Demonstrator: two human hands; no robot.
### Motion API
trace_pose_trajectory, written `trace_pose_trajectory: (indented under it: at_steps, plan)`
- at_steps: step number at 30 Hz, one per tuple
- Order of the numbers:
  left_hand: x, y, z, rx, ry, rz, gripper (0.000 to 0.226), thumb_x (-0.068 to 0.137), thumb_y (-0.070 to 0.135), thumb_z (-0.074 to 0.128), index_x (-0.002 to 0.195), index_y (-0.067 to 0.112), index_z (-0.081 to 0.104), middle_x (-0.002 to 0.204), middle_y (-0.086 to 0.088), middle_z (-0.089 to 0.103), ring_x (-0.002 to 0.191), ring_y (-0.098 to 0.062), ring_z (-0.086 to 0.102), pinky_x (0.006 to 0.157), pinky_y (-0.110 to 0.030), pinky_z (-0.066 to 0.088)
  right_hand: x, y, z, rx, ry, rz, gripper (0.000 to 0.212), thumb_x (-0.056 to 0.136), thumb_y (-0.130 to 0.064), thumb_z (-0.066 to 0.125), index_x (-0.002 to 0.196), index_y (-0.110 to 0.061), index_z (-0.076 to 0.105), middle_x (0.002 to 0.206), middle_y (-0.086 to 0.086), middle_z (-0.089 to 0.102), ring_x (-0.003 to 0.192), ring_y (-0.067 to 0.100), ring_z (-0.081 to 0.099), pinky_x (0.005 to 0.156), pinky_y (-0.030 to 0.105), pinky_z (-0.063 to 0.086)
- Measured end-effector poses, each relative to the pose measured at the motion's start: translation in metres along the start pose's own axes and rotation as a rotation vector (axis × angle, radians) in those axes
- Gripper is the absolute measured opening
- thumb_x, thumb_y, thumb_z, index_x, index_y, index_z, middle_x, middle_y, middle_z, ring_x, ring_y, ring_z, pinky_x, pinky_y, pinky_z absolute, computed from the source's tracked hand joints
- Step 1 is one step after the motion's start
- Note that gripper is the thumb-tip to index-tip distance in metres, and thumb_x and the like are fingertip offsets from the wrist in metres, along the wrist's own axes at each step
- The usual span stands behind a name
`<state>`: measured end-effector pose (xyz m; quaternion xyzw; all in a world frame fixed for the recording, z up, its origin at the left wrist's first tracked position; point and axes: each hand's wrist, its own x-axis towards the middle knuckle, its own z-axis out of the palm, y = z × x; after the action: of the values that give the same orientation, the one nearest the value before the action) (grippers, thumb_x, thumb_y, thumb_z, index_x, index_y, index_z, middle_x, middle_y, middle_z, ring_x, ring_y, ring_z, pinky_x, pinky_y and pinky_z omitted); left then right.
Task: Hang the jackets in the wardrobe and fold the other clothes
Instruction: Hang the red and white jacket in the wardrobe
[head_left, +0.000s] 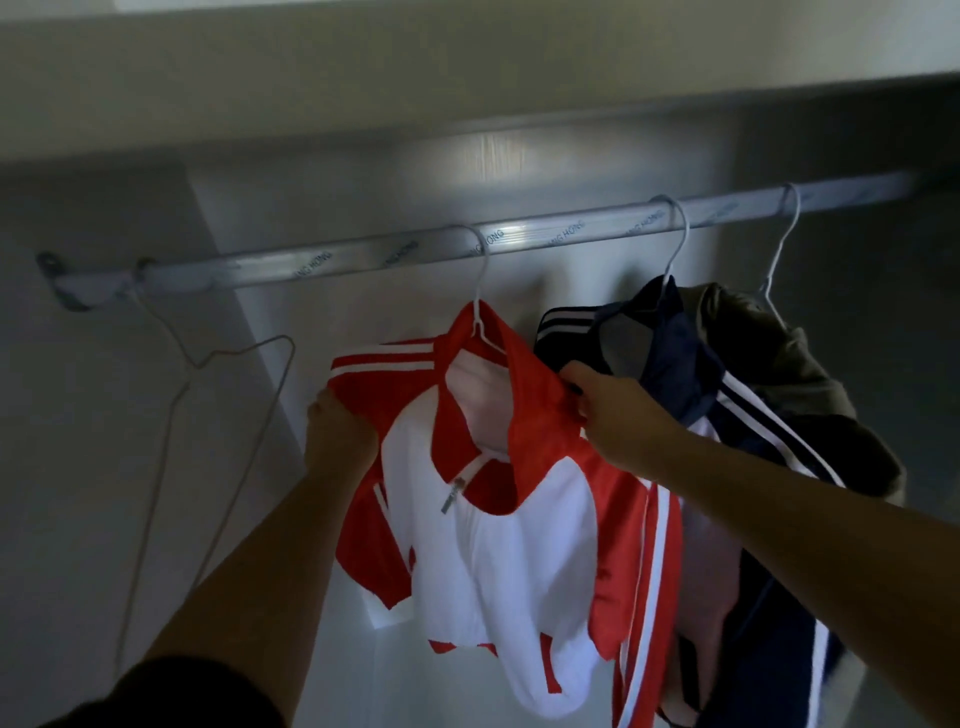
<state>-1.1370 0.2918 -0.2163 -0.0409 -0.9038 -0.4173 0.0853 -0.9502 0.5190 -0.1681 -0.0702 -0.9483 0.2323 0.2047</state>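
My left grip (337, 434) clutches the red-and-white jacket (498, 545) at its shoulder; my right grip (605, 402) pinches its collar; it hangs on the rail (363, 253), beside the navy jacket (675, 358).

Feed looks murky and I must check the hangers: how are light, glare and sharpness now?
Head view: dim wardrobe, darkest at right, where the olive garment sits in shadow. Head view: bright glare patch mid-span on the rail, which the wide lens bows. Head view: the red and white jacket is fairly sharp; the empty wire hanger at left is smeared.
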Motion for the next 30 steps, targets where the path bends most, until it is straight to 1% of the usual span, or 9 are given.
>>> trace_pose_trajectory:
  at_steps: [2, 4, 8, 13, 17, 20, 24, 27, 30]
  plan:
    - [0.006, 0.005, -0.004, 0.006, 0.028, 0.057, 0.054, 0.088, 0.031, 0.046, 0.137, 0.011, 0.038, 0.13, -0.017, 0.054, 0.112, -0.038, 0.057, 0.094, -0.053, 0.047, 0.005, 0.007, -0.002, -0.056, 0.023, -0.017, 0.025, 0.083, 0.0, 0.046, 0.106, -0.007, 0.054, 0.079, 0.009, 0.059, 0.079, 0.032, 0.06, 0.071, 0.04, 0.047]
    - [0.014, 0.008, -0.009, 0.044, 0.006, 0.07, 0.049, 0.095, 0.019, 0.042, 0.144, 0.014, 0.032, 0.135, -0.016, 0.051, 0.119, -0.038, 0.052, 0.1, -0.046, 0.043, 0.012, 0.012, -0.006, -0.118, 0.048, -0.037, 0.022, 0.084, -0.004, 0.05, 0.104, -0.008, 0.054, 0.079, 0.009, 0.057, 0.078, 0.032, 0.059, 0.07, 0.04, 0.047]
    - [0.034, -0.005, -0.023, 0.095, -0.057, 0.128, 0.037, 0.095, 0.005, 0.044, 0.132, 0.009, 0.048, 0.123, -0.016, 0.06, 0.106, -0.035, 0.059, 0.08, -0.03, 0.044, 0.018, 0.016, -0.008, -0.16, 0.034, -0.038, 0.023, 0.084, -0.004, 0.048, 0.106, -0.007, 0.054, 0.077, 0.007, 0.051, 0.075, 0.031, 0.057, 0.068, 0.039, 0.045]
    - [0.043, -0.005, -0.023, 0.106, -0.198, 0.002, 0.054, 0.095, 0.02, 0.053, 0.143, 0.009, 0.031, 0.131, -0.023, 0.051, 0.107, -0.037, 0.059, 0.082, -0.036, 0.048, 0.022, 0.023, -0.005, -0.108, 0.044, -0.074, 0.018, 0.085, -0.003, 0.048, 0.101, -0.007, 0.056, 0.068, 0.0, 0.05, 0.066, 0.024, 0.055, 0.066, 0.043, 0.048]
    - [0.047, -0.007, -0.02, 0.343, -0.098, -0.016, 0.021, 0.093, 0.017, 0.048, 0.105, 0.005, 0.061, 0.104, -0.017, 0.066, 0.091, -0.031, 0.065, 0.075, -0.037, 0.053, 0.021, 0.028, -0.004, -0.074, 0.046, -0.084, 0.019, 0.086, -0.002, 0.051, 0.101, -0.011, 0.059, 0.068, -0.002, 0.054, 0.066, 0.019, 0.057, 0.066, 0.043, 0.05]
    - [0.038, -0.001, -0.026, 0.44, 0.018, 0.005, 0.021, 0.09, 0.012, 0.045, 0.095, 0.006, 0.065, 0.1, -0.014, 0.066, 0.092, -0.031, 0.064, 0.075, -0.035, 0.051, 0.02, 0.029, -0.004, -0.073, 0.031, -0.074, 0.025, 0.087, 0.001, 0.05, 0.105, -0.013, 0.059, 0.071, 0.001, 0.058, 0.067, 0.018, 0.059, 0.067, 0.042, 0.051]
    - [0.012, -0.016, -0.037, 0.311, 0.255, 0.026, 0.022, 0.093, 0.015, 0.04, 0.101, 0.003, 0.057, 0.101, -0.02, 0.06, 0.095, -0.037, 0.058, 0.073, -0.036, 0.038, 0.015, 0.018, -0.004, -0.102, -0.007, -0.028, 0.026, 0.089, -0.004, 0.046, 0.111, -0.014, 0.056, 0.076, 0.005, 0.061, 0.069, 0.023, 0.06, 0.067, 0.042, 0.051]
    - [-0.002, -0.029, -0.024, 0.33, 0.137, -0.044, 0.022, 0.094, 0.013, 0.039, 0.104, 0.001, 0.054, 0.106, -0.021, 0.06, 0.097, -0.037, 0.058, 0.081, -0.041, 0.044, 0.006, 0.011, -0.003, -0.119, -0.034, -0.003, 0.023, 0.091, -0.008, 0.046, 0.111, -0.014, 0.054, 0.074, 0.004, 0.059, 0.068, 0.024, 0.06, 0.066, 0.041, 0.051]
    - [-0.011, -0.004, -0.012, 0.113, 0.054, -0.06, 0.019, 0.095, 0.011, 0.041, 0.102, -0.001, 0.053, 0.106, -0.021, 0.06, 0.094, -0.036, 0.058, 0.084, -0.041, 0.048, -0.008, 0.001, -0.008, -0.136, -0.092, 0.044, 0.018, 0.092, -0.02, 0.048, 0.109, -0.016, 0.047, 0.074, 0.0, 0.057, 0.068, 0.023, 0.059, 0.066, 0.04, 0.051]
